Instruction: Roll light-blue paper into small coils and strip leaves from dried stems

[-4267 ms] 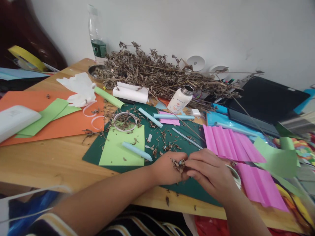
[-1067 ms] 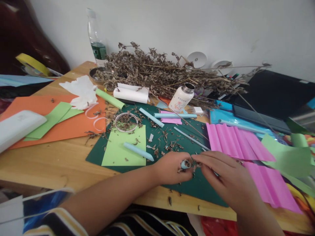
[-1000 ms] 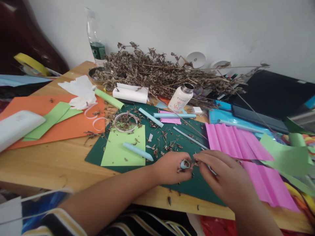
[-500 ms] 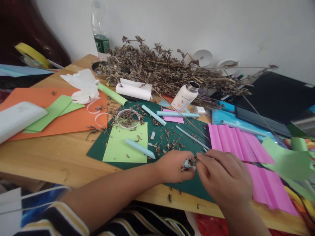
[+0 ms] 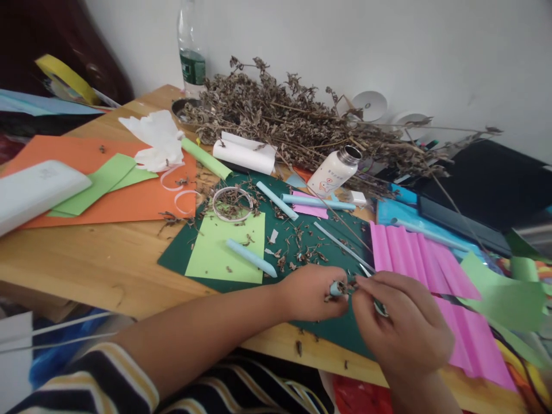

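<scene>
My left hand [image 5: 317,292] is closed around a short light-blue paper tube [image 5: 337,288], its open end facing right. Brown dried leaf bits fill that end. My right hand [image 5: 403,322] is beside it, thumb and forefinger pinching a bit of dried leaf [image 5: 351,284] at the tube's mouth. A thin pointed metal tip [image 5: 365,268] shows just behind the right fingers; whether the hand holds it, I cannot make out. Under both hands lies a dark green mat [image 5: 317,323] strewn with leaf crumbs. Another blue paper tube [image 5: 251,258] rests on a light-green sheet [image 5: 226,230] to the left.
A heap of dried stalks [image 5: 276,115] spans the back. Before it stand a white bottle [image 5: 334,172] and a white paper roll [image 5: 244,154]. A ring [image 5: 233,204] encircles leaf bits. Pink crepe paper [image 5: 422,256] lies right, an orange sheet [image 5: 146,198] left.
The view has shifted slightly, so the table's things sit a little further right. My right fingers now pinch leaf bits at the tube's mouth, slightly further from the left hand.
</scene>
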`<state>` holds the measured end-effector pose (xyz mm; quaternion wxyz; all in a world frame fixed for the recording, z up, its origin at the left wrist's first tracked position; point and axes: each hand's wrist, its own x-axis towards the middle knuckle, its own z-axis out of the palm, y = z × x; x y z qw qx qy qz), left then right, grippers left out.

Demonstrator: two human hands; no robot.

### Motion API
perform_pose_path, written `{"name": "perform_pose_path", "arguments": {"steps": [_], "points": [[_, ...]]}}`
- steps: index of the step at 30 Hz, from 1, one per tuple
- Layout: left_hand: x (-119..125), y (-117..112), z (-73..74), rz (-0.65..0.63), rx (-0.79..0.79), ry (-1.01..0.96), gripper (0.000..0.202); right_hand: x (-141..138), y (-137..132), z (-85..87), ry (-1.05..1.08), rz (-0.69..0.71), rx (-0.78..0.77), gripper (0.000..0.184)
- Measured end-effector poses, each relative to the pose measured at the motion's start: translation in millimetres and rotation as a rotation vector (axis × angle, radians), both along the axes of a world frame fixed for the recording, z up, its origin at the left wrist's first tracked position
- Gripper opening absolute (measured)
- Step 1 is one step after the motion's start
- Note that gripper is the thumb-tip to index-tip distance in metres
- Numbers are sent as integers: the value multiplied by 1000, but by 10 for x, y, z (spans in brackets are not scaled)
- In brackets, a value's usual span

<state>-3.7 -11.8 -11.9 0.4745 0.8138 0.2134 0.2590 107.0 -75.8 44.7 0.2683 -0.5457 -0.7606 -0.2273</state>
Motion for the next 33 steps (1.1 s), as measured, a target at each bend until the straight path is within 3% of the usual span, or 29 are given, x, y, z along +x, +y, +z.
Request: {"name": "perform_pose_path", "arguments": {"steps": [5, 12, 26, 30, 33], "points": [[4, 1, -10, 4, -3, -13, 12, 15, 22, -79, 10, 13, 64, 30], [-13, 16, 13, -15, -15, -15, 15, 23, 22, -132, 62, 177, 23, 26], [-10, 19, -7, -41, 24, 6, 9, 162, 13, -43, -5, 294, -232, 20], [-10, 13, -2, -65, 70, 0, 11, 163, 46, 78, -56, 284, -423, 16], [-11, 6, 8, -49, 55, 30, 14, 201, 44, 104, 26, 311, -506, 18]]}}
